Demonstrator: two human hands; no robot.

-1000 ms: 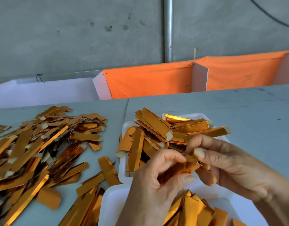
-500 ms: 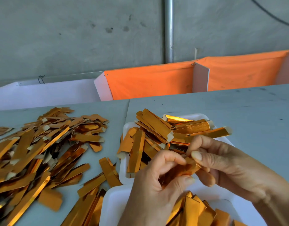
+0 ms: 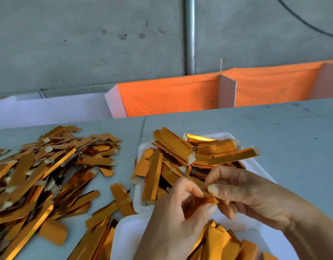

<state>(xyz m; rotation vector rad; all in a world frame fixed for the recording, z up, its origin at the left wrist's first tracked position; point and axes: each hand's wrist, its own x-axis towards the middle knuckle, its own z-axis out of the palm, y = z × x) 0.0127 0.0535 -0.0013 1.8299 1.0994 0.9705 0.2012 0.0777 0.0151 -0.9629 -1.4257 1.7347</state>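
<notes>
**Fingers on the fold: crease the gold strip squarely**

Fingers point(image 3: 193, 189) of the left hand point(image 3: 171, 220) and the thumb of the right hand point(image 3: 255, 197) pinch one gold card strip point(image 3: 210, 198) between them. Both hands grasp it in the air, over the gap between the far white tray point(image 3: 263, 170) and the near white tray point(image 3: 128, 231), toward the near edge of the bench point(image 3: 274, 128). To fold it well, I judge the left hand should steady the strip's body while the right bends the end along its score, edges lined up so the foil does not crumple. Pressing away from the score would likely leave a crooked crease. More flat strips point(image 3: 40, 175) lie heaped toward the bench's left edge.
</notes>
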